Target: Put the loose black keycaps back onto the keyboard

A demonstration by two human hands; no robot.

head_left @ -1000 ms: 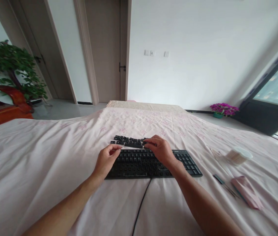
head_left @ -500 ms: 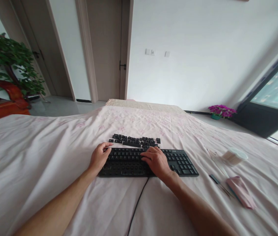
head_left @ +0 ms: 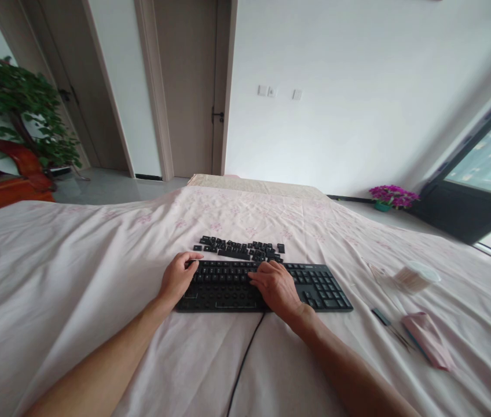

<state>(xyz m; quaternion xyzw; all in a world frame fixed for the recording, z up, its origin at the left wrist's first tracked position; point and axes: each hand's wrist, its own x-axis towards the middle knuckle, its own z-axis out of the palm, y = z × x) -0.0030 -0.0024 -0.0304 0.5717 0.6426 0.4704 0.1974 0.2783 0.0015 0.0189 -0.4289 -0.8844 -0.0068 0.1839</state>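
A black keyboard (head_left: 323,286) lies on the pink-white cloth, its lower left part bare of keycaps. My left hand (head_left: 179,277) rests at its upper left corner, with thumb and forefinger apart and nothing between them. Over the middle of the keyboard is my right hand (head_left: 277,286), fingers bent and drawn together at the keys; whatever they may pinch is too small to make out. Loose black keycaps (head_left: 234,253) lie in a group just beyond the keyboard's back edge.
Cotton swabs in a round tub (head_left: 417,277), tweezers (head_left: 398,337), a small dark tool (head_left: 380,316) and a pink cloth (head_left: 428,340) lie at the right. A cable (head_left: 245,356) runs from the keyboard's front edge towards me.
The whole view has shifted very slightly. Both hands remain at nearly the same spots on the keyboard.
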